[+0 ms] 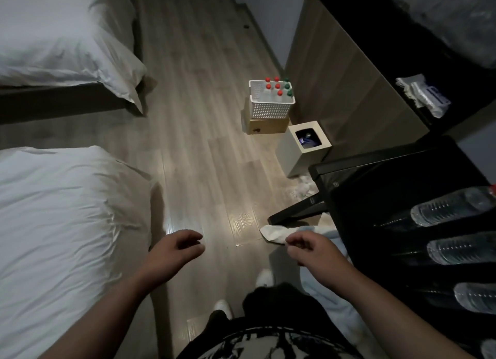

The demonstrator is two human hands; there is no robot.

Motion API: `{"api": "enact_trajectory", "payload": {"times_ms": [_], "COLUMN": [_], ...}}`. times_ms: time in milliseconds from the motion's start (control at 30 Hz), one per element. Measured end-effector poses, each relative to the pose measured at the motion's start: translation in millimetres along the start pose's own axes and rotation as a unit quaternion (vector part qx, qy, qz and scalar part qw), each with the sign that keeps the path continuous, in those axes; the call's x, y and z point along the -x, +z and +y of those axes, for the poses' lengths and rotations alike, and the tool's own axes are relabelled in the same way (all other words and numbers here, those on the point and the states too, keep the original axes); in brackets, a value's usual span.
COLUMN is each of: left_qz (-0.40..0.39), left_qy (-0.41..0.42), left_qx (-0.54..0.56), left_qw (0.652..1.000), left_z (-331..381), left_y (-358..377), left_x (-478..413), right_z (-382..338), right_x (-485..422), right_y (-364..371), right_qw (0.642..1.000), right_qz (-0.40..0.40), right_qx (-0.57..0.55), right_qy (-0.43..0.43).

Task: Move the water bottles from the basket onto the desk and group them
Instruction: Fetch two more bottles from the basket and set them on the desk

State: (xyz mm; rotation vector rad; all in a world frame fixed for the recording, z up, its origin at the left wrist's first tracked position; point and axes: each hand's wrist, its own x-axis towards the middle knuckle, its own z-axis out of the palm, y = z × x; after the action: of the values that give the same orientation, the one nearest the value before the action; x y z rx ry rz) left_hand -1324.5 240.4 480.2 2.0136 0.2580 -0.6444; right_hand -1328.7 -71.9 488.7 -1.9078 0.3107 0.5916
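Bottles (278, 94) stand packed in the basket (268, 111), red caps to the left, green caps along its right wall; its left part holds none. Left hand (174, 248): empty, fingers loosely curled, palm down, over the floor (204, 143) just beside the near bed (59, 224). Right hand (308, 247): empty, fingers loosely curled, thumb close to the forefinger with nothing between them, hanging near the desk's (389, 186) aisle-side edge. The two hands are well apart and touch nothing. Under the right hand's fingertips a white cloth (273, 232) lies on the floor by the desk leg (295, 211). Clear bottles (451, 209) are on the desk, four in view, in a row set back from the aisle-side edge, near one another but apart; the farthest shows a red cap, and the nearest is cut off by the frame. Whether they touch cannot be told at the frame edge. Crumpled paper (303, 189) lies on the floor between the desk leg and a white bin (300, 154), which stands just beside the desk's far corner. Beyond the bin the basket sits on a cardboard box (268, 126) on the floor, against a wooden panel (338, 84), well apart from both hands. A second bed (53, 36) lies at far left.
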Motion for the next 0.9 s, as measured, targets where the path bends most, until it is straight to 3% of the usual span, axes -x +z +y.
{"api": "enact_trajectory", "payload": {"times_ms": [267, 633, 900], "left_qz": [0.041, 0.130, 0.116], "left_qy": [-0.036, -0.057, -0.036], "left_qx": [0.059, 0.105, 0.156], "left_qw": [0.997, 0.984, 0.980], "left_z": [21, 89, 129], "left_y": [-18, -84, -137], "left_x": [-61, -152, -232], "right_z": [-26, -149, -191], "right_x": [-100, -261, -331], "right_y": [-2, -25, -28], "right_qw": [0.998, 0.987, 0.990], "right_qz": [-0.052, -0.121, -0.113], "right_qx": [0.030, 0.083, 0.074], "right_qy": [0.011, -0.067, -0.048]}}
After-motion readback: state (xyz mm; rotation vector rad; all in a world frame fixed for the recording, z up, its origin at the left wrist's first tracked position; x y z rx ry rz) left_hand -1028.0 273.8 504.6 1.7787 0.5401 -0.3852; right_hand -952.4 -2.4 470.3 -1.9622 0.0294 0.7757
